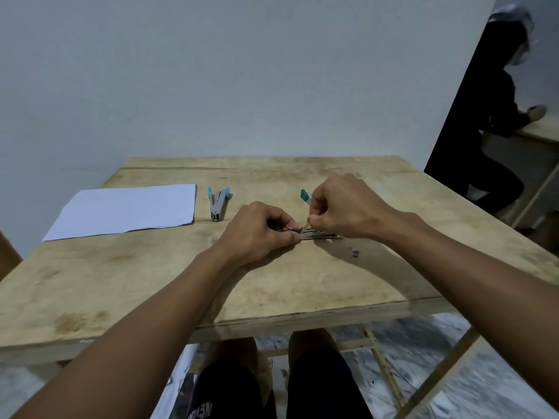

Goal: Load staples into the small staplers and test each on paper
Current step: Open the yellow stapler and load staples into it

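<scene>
Both hands meet near the middle of the wooden bench (121,282). The left hand (257,229) rests on the bench with its fingers (290,237) curled narrow, pinching the near end of a flat metal stapler (319,234) that lies on the bench between the 2 hands; a thin dark wire-like part shows at the fingertips, too small to tell what it is. The right hand (344,205) hovers just above the stapler, fingers closed tight on something small that cannot be made out. Just behind that hand a green piece (306,195) stands up at a tilt. A second stapler (218,203), grey with blue handles, lies beside the stack of white paper (127,211) to the left. A small clump of staples (354,253) sits loose on the bench, under the right forearm.
</scene>
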A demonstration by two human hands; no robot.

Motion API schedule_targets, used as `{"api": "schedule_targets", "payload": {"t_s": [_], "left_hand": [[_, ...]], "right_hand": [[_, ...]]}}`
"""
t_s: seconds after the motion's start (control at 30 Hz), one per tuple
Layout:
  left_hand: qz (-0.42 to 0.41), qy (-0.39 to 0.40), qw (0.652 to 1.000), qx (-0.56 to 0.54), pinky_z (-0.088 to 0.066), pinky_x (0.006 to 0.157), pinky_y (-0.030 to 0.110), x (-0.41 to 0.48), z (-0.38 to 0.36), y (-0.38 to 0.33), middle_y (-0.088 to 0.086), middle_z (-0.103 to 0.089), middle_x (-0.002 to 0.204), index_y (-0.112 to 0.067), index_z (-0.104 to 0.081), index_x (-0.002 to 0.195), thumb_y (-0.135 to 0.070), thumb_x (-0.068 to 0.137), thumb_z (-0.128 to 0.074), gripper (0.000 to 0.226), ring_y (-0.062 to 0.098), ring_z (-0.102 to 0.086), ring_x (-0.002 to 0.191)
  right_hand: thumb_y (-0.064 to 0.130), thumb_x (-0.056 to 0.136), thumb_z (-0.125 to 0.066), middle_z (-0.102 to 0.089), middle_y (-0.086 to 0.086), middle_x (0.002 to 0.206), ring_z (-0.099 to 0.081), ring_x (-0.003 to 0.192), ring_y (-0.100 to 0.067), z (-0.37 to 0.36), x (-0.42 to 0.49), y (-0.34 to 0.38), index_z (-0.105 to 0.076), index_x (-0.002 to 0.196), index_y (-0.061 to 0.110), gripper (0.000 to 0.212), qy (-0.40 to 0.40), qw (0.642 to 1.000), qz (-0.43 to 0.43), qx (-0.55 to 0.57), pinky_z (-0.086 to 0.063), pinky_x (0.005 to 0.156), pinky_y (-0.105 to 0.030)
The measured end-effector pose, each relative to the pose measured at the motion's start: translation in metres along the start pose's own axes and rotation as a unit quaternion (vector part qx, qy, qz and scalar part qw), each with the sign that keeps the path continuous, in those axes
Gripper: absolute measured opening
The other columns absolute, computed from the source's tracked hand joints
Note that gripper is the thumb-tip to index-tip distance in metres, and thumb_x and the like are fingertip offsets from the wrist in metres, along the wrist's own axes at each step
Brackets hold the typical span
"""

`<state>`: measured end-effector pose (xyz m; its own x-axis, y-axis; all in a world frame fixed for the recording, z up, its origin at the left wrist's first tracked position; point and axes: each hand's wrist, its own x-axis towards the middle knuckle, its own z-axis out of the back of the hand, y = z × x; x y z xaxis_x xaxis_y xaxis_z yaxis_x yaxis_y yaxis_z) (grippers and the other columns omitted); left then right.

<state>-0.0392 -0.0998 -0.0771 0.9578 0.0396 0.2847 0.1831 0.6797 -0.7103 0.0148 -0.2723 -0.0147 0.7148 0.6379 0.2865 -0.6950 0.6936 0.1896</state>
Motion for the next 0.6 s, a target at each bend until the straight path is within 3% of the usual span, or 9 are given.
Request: {"api": "schedule_targets", "payload": {"t_s": [0.13,0.27,0.43,0.53,0.6], "left_hand": [[-0.006,-0.007,1.000,0.015,-0.053,0.065,0.025,0.001,-0.001,0.000,-0.008,-0.072,0.072,-0.025,-0.077,0.084,-0.030,0.077,-0.079,0.009,0.003,-0.064,0.065],[-0.045,-0.004,0.998,0.033,-0.047,0.060,0.024,0.000,0.000,0.001,-0.010,-0.069,0.071,-0.027,-0.073,0.086,-0.028,0.079,-0.076,0.007,0.001,-0.059,0.062],[-0.085,0.016,0.991,0.107,-0.053,0.072,0.039,-0.002,0.000,0.000,-0.010,-0.065,0.085,-0.035,-0.074,0.097,-0.033,0.085,-0.064,0.016,0.011,-0.060,0.080],[-0.096,0.025,0.986,0.132,-0.051,0.075,0.038,-0.001,0.001,-0.003,-0.009,-0.060,0.088,-0.036,-0.073,0.105,-0.033,0.088,-0.061,0.021,0.011,-0.057,0.082],[-0.104,0.025,0.985,0.137,-0.050,0.073,0.036,-0.002,0.001,-0.003,-0.009,-0.058,0.086,-0.035,-0.073,0.106,-0.032,0.088,-0.061,0.021,0.011,-0.055,0.081]], "right_hand": [[0.017,0.075,-0.067,-0.070,0.001,0.070,-0.062,0.068,-0.018,-0.003,-0.007,-0.008,-0.075,0.072,0.018,0.009,0.041,0.998,-0.038,-0.013,-0.041,0.053,-0.027],[0.014,0.080,-0.057,-0.065,-0.004,0.070,-0.060,0.069,-0.024,-0.007,-0.006,-0.005,-0.070,0.072,0.015,0.015,0.083,0.995,-0.005,-0.062,-0.046,0.058,-0.031],[0.016,0.083,-0.064,-0.065,0.002,0.070,-0.060,0.069,-0.017,0.000,-0.005,-0.007,-0.074,0.076,0.020,0.013,0.095,0.994,0.007,-0.052,-0.040,0.051,-0.024],[0.016,0.082,-0.070,-0.067,0.006,0.076,-0.061,0.073,-0.011,0.001,-0.008,-0.016,-0.074,0.082,0.021,0.006,0.067,0.998,-0.016,0.006,-0.043,0.057,-0.020],[0.017,0.081,-0.072,-0.070,0.006,0.080,-0.062,0.078,-0.012,0.001,-0.010,-0.020,-0.075,0.086,0.024,0.009,0.077,0.997,-0.016,0.024,-0.049,0.065,-0.025]]}}
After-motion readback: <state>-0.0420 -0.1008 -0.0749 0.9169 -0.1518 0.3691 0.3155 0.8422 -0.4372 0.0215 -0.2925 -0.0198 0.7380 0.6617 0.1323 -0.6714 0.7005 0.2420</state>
